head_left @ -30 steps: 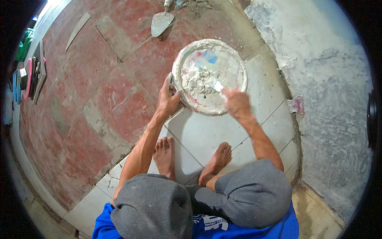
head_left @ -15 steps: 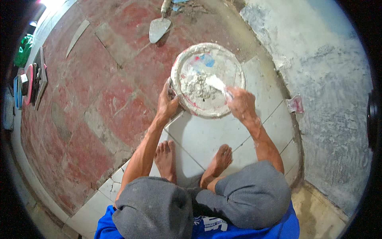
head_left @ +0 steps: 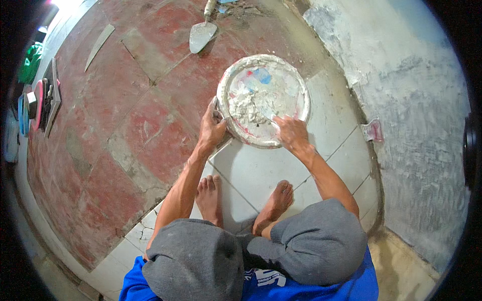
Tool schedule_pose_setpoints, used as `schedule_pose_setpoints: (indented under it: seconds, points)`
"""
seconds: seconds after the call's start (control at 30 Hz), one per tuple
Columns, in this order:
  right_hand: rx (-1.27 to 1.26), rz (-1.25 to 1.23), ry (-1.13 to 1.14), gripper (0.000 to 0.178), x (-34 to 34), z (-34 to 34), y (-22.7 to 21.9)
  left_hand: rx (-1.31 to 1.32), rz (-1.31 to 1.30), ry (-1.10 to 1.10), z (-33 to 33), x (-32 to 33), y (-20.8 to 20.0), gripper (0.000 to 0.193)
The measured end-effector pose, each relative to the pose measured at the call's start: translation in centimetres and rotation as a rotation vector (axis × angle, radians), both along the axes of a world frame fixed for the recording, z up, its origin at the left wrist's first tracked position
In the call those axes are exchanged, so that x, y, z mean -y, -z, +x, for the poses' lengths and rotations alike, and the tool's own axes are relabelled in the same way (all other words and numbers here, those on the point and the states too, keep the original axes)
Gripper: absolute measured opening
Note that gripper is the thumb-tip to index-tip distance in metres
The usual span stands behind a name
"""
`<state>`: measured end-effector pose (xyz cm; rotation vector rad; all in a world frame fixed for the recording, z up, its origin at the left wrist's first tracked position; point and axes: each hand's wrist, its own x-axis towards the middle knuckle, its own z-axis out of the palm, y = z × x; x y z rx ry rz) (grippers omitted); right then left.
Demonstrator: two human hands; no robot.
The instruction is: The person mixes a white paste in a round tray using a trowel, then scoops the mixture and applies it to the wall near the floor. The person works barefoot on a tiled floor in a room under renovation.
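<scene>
A round, shallow white lid (head_left: pixel 305 95) with a raised rim rests above the floor tiles in front of my feet. Lumpy white putty (head_left: pixel 243 106) lies in it, mostly left of its middle, with blue and pink smears beyond. My left hand (head_left: pixel 213 126) is closed on the lid's left rim, thumb on the near side. Over the lid's near right part, my right hand (head_left: pixel 292 133) grips a putty knife (head_left: pixel 269 111); its blade is down in the putty and its handle is hidden by my fingers.
A pointed trowel (head_left: pixel 203 37) lies on the worn red floor (head_left: pixel 155 120) beyond the lid. A thin curved strip (head_left: pixel 99 46) lies farther left. At the far left stand several stacked items beside a grey board (head_left: pixel 54 98). A grey plastered wall (head_left: pixel 422 150) rises on the right, a pinkish scrap (head_left: pixel 372 131) at its foot.
My right hand has moved left and slightly nearer over the lid, and the knife's blade has gone down into the putty, spreading it. My left hand keeps its hold on the rim.
</scene>
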<state>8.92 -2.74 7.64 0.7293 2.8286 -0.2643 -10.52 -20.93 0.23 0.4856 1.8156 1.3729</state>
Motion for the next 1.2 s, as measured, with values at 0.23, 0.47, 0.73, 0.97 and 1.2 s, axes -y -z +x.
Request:
schedule_pose_setpoints:
  seconds: [0.23, 0.47, 0.73, 0.97, 1.2]
  points:
    - [-0.037, 0.022, -0.02, 0.023, 0.1, -3.1, -3.2, -0.006, 0.014, 0.007, 0.3, -0.4, -0.2, 0.07]
    - [-0.028, 0.023, -0.23, 0.012, -2.0, -2.9, -5.4, -0.023, -0.041, -0.017, -0.3, 0.0, -0.4, 0.07]
    - [0.023, -0.006, -0.225, 0.014, -2.1, -3.9, -6.9, -0.048, -0.023, -0.022, 0.0, -0.3, 0.5, 0.071]
    - [0.097, 0.061, -0.242, 0.015, -0.5, -3.5, -3.3, -0.01, -0.016, -0.011, 0.4, 0.3, 0.5, 0.073]
    - [0.027, 0.013, -0.203, 0.013, -1.0, -5.3, -3.3, 0.03, -0.027, -0.027, 0.2, -0.1, 0.3, 0.074]
